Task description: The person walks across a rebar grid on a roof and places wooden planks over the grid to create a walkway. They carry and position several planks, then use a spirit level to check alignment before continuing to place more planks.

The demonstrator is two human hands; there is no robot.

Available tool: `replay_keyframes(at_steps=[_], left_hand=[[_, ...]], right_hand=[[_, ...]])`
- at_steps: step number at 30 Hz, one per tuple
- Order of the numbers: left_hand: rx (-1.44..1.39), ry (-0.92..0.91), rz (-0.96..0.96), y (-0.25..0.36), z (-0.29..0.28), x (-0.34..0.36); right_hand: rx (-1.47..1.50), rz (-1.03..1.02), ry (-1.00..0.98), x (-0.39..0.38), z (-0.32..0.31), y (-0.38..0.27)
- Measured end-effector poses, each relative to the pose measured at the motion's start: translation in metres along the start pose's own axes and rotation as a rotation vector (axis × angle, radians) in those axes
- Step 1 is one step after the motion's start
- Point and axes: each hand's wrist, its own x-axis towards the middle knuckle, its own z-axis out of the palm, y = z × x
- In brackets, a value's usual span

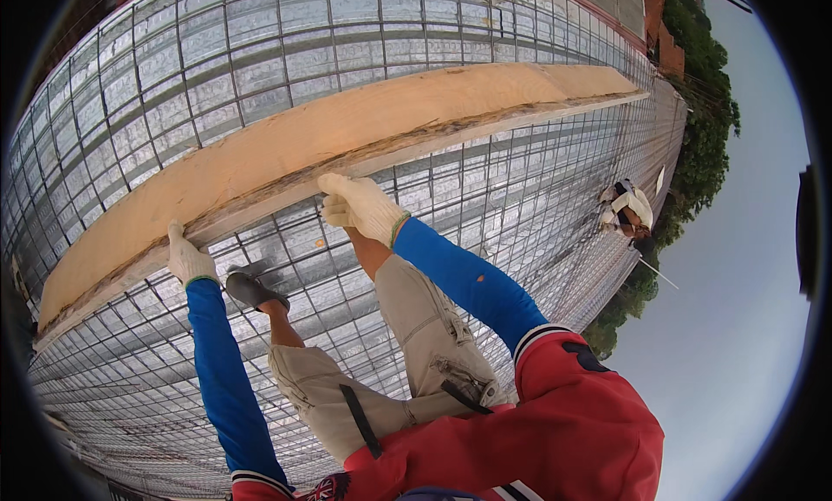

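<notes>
A long, pale wooden plank (286,146) with a rough, bark-streaked near edge slants across the view above a steel mesh. My left hand (188,257), in a white knit glove, grips the plank's near edge with the thumb up over it and the other fingers hidden. Farther right along the same edge is my right hand (364,208), also gloved. Its fingers are curled in against the plank's edge, and their tips are partly hidden.
Wire mesh (537,180) lies over ribbed metal decking (251,68) all around my legs. My shoe (253,289) stands on it below the plank. Another person (631,208) is crouched at the right, near the deck's far edge, with trees (698,111) beyond.
</notes>
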Motion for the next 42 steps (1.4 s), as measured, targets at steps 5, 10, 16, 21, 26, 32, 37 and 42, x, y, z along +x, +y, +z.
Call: replay_keyframes(at_steps=[5, 10, 16, 21, 26, 32, 37, 42], left_hand=[[0.052, -0.081, 0.093, -0.002, -0.017, 0.041], [-0.056, -0.014, 0.004, 0.017, 0.012, 0.018], [-0.031, 0.06, 0.034, 0.018, 0.005, 0.003], [-0.16, 0.191, 0.083, 0.021, 0.024, -0.041], [-0.068, 0.453, 0.219, 0.047, -0.037, -0.083], [-0.035, 0.346, 0.218, 0.079, -0.108, -0.173], [-0.138, 0.311, 0.262, 0.129, -0.117, -0.312], [-0.103, 0.409, 0.217, 0.184, -0.091, -0.381]], right_hand=[[-1.541, -0.805, 0.424, -0.063, -0.115, -0.116], [-2.256, -1.007, 0.44, -0.03, -0.231, -0.197], [-2.129, -0.607, 0.201, 0.018, -0.24, -0.229], [-2.158, -0.712, 0.221, 0.01, -0.262, -0.209], [-2.169, -0.681, -0.036, -0.066, -0.232, -0.224], [-2.231, -0.508, -0.046, -0.208, -0.244, -0.205], [-2.186, -0.515, -0.001, -0.345, -0.253, -0.236], [-2.16, -0.494, 0.11, -0.435, -0.253, -0.258]])
